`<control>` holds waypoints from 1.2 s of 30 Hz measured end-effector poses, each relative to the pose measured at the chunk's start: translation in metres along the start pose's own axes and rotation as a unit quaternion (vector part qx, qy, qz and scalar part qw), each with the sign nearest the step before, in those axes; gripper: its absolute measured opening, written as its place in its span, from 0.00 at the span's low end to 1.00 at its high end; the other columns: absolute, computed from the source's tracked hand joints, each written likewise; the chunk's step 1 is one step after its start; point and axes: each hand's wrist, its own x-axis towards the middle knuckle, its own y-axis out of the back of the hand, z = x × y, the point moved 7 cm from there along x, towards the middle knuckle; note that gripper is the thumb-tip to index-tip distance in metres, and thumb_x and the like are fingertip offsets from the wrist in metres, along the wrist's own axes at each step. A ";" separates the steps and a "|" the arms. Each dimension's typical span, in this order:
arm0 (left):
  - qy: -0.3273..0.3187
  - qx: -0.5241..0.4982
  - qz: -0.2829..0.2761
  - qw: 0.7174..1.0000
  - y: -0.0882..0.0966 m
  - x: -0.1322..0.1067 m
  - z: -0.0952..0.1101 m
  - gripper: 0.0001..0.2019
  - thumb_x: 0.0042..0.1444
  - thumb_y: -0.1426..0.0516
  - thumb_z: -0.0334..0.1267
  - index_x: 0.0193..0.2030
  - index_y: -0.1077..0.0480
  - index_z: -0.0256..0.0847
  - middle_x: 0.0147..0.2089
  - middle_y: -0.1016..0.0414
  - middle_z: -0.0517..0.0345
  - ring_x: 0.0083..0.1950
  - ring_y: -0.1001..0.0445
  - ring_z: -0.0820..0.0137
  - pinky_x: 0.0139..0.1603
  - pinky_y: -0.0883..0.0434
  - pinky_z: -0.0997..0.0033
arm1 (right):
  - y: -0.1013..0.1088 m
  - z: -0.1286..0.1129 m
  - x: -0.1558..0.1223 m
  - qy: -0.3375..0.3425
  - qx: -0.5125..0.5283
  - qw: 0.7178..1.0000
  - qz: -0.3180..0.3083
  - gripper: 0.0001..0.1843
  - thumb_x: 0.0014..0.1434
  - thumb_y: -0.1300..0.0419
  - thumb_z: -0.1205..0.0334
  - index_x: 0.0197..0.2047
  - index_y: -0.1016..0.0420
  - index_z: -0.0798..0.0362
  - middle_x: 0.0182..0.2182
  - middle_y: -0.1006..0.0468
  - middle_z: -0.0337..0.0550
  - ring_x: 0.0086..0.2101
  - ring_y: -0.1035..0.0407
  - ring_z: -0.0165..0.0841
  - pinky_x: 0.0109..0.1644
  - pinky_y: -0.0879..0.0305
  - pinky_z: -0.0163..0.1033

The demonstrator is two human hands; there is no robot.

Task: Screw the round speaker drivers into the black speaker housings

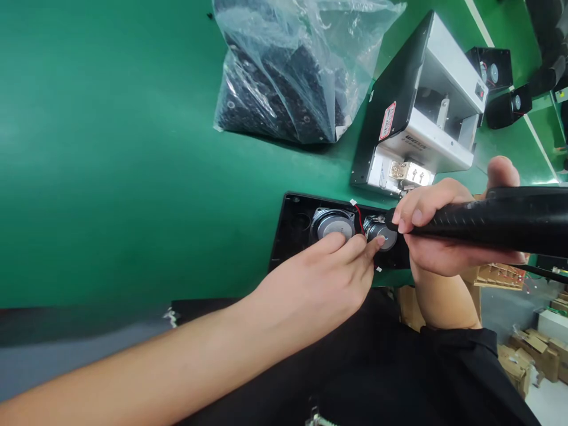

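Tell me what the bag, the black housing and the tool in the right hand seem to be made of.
Bag: thin clear plastic film, glossy; it crinkles and shows dark parts inside.
Housing: probably moulded plastic, matt black, with little shine.
Tool: likely hard plastic, black, semi-gloss; small dimples cover its barrel where the right hand holds it.

The bag (302, 65) is gleaming as clear, crinkled plastic; the driver (488, 222) is showing matt black, ribbed plastic — the speakers (332, 223) are shining like bare metal; the mat (110, 148) is looking smooth.
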 end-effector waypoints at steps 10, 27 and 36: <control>-0.015 0.030 -0.029 0.999 0.008 0.008 -0.005 0.18 0.79 0.43 0.29 0.60 0.10 0.37 0.64 0.07 0.46 0.61 0.15 0.58 0.59 0.22 0.59 | -0.007 0.018 -0.001 0.116 0.061 0.991 -0.019 0.53 0.69 0.50 0.08 0.73 0.16 0.39 0.25 0.22 0.32 0.15 0.33 0.30 0.18 0.28 0.36; -0.012 -0.006 -0.022 1.000 0.002 0.007 -0.003 0.08 0.77 0.36 0.32 0.50 0.12 0.36 0.47 0.11 0.45 0.50 0.24 0.55 0.51 0.34 0.54 | -0.019 -0.014 -0.010 0.113 -0.028 0.983 -0.143 0.27 0.79 0.43 0.63 0.75 0.18 0.34 0.29 0.18 0.34 0.23 0.23 0.34 0.29 0.17 0.40; -0.005 -0.008 -0.023 1.000 0.002 0.008 -0.003 0.09 0.78 0.37 0.32 0.51 0.12 0.36 0.47 0.12 0.44 0.51 0.24 0.54 0.51 0.34 0.53 | -0.030 0.002 -0.004 0.118 -0.009 0.990 -0.082 0.14 0.78 0.37 0.53 0.64 0.18 0.31 0.23 0.26 0.26 0.14 0.37 0.29 0.19 0.31 0.34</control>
